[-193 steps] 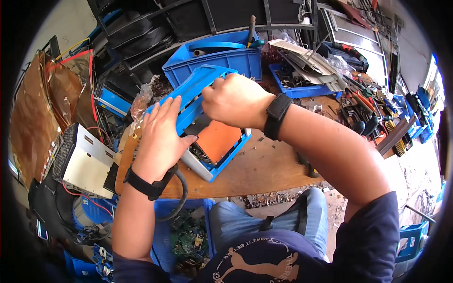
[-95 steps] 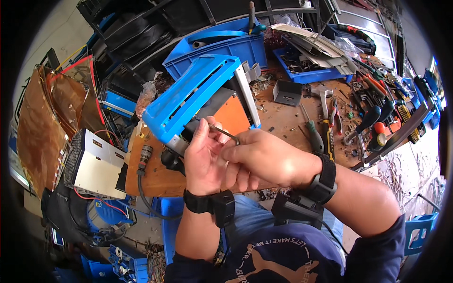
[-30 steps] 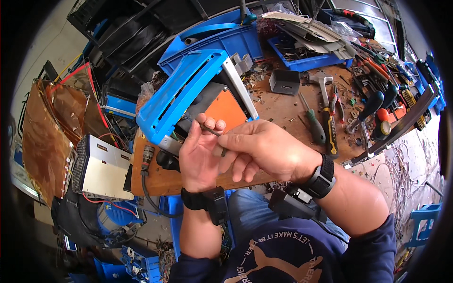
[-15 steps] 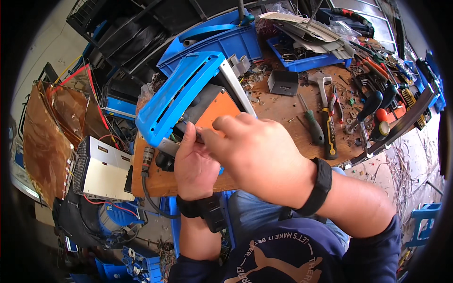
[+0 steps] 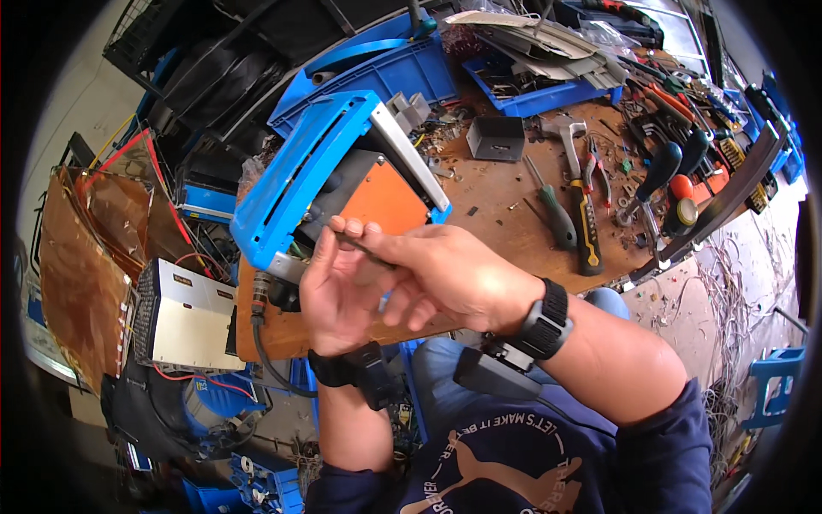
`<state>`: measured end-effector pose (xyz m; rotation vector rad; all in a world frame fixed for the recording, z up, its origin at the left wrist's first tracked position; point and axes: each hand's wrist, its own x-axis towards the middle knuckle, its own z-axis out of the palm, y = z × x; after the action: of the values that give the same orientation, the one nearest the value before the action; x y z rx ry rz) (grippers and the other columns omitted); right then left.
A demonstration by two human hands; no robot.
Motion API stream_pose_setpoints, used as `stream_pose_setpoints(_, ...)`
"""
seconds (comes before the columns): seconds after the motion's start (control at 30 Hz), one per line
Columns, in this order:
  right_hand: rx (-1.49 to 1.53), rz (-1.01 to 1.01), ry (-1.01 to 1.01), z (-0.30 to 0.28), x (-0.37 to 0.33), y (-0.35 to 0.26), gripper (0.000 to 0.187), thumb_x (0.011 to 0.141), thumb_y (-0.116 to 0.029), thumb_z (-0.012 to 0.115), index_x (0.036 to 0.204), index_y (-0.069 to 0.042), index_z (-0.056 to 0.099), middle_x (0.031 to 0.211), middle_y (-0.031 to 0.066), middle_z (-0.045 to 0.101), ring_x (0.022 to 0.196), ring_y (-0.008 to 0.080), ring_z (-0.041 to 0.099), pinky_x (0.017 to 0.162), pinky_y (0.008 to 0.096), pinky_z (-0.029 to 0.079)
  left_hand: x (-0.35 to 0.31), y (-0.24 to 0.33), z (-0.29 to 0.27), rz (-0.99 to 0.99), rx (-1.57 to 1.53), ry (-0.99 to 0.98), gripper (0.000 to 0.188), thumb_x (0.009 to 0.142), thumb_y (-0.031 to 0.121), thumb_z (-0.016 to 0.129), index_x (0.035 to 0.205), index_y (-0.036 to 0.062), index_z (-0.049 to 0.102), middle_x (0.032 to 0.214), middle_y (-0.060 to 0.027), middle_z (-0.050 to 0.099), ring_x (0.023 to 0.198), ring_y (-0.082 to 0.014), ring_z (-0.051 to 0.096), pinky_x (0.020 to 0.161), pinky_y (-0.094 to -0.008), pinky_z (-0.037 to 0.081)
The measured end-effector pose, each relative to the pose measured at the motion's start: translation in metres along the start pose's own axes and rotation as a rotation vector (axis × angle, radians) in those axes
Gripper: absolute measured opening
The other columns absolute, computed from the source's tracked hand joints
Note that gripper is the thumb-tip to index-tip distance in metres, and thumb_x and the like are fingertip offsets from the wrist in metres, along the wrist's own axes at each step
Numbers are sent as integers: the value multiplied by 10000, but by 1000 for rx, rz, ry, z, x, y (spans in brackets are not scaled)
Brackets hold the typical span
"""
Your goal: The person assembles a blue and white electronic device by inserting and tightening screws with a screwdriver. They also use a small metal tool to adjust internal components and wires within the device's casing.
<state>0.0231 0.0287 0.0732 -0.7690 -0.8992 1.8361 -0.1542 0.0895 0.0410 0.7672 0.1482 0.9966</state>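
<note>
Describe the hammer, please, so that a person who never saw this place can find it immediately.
On the wooden table, look to the right of the blue-framed device with the orange panel. The hammer lies between a green-handled screwdriver and red-handled pliers, its head at the far end. Its black-and-yellow grip and wide metal head set it apart from both neighbours.

We count one left hand (image 5: 332, 301), one right hand (image 5: 471, 276) and, between them, one thin dark rod (image 5: 369, 251) — beyond, one blue-framed device (image 5: 301, 184) with one orange panel (image 5: 385, 199). In a row to the right we find one screwdriver (image 5: 559, 223), one hammer (image 5: 586, 214), one pair of pliers (image 5: 590, 173); farther, one dark box (image 5: 497, 141).
</note>
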Motion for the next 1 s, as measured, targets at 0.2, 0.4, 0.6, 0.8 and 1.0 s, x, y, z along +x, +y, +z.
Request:
stream_pose_setpoints(0.2, -113, -71, 39, 5, 11, -4, 321, 968, -305, 573, 873, -17, 680, 746, 44, 631, 581, 112, 554, 485, 258, 437, -4, 5, -2, 15, 93, 74, 322, 1089, 326, 355, 1170, 136, 601, 1196, -38, 605, 1172, -232, 578, 992, -495, 492)
stream_pose_setpoints(0.4, -209, -22, 6, 0, 14, -11, 340, 947, -325, 659, 817, -10, 674, 667, 4, 568, 539, 72, 471, 461, 231, 368, -1, 8, 13, 18, 243, 162, 330, 1062, 386, 451, 1023, 123, 646, 943, -16, 657, 892, -173, 640, 838, -366, 503)
stream_pose_setpoints(0.6, -599, -159, 162, 8, 9, -28, 409, 905, -389, 716, 789, 2, 688, 617, -7, 538, 506, 55, 414, 443, 243, 300, 0, 5, 26, 39, 240, 229, 292, 1042, 343, 519, 934, 108, 655, 834, -11, 662, 851, -153, 597, 785, -356, 451)
stream_pose_setpoints(0.8, -265, -82, 136, -1, -17, -26, 518, 939, -495, 632, 979, 19, 688, 833, 106, 698, 648, 137, 626, 516, 247, 485, 5, 1, 14, 26, 121, 227, 254, 1031, 317, 540, 996, 88, 643, 946, -39, 671, 963, -192, 611, 842, -359, 463)
stream_pose_setpoints(1.0, -21, 79, -19, -9, 6, -13, 338, 1033, -327, 542, 996, -5, 640, 822, 90, 680, 659, 161, 662, 486, 230, 501, 5, -2, 4, 65, 98, 168, 271, 1019, 311, 557, 1000, 55, 643, 974, -63, 664, 1044, -235, 619, 885, -385, 479)
